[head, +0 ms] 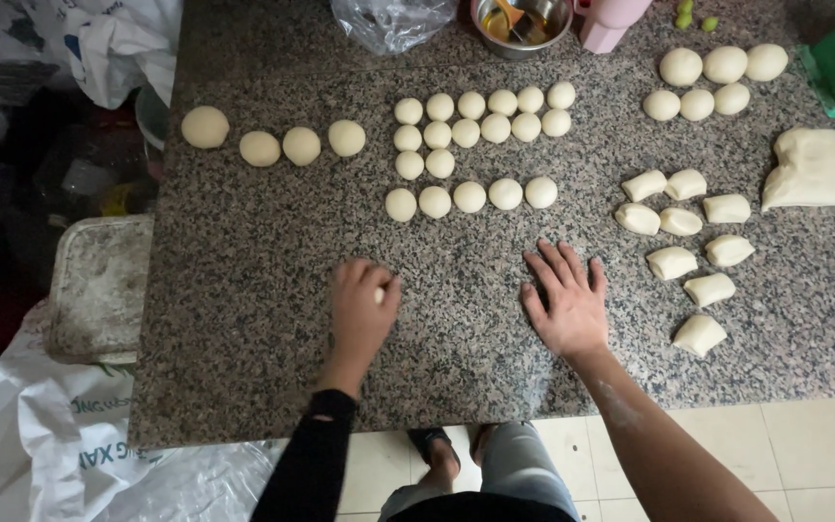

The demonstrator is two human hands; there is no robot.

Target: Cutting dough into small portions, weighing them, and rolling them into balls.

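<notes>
Left hand [361,304] cupped over small dough piece [380,295] on speckled granite tabletop [244,290]. Right hand [565,300] flat, fingers spread, holding nothing. Rolled dough balls [471,145] in rows beyond both hands; rough-cut dough chunks [688,242] to the right.

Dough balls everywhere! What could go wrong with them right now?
1. The left hand cups a dough piece against the granite counter; pressing too hard might flatten it instead of rounding it.
2. The rolled balls sit very close together, some perhaps touching, so they could stick to each other.
3. The cut dough pieces lie uncovered by the right hand, which rests flat on the counter; they may dry out while waiting.
</notes>
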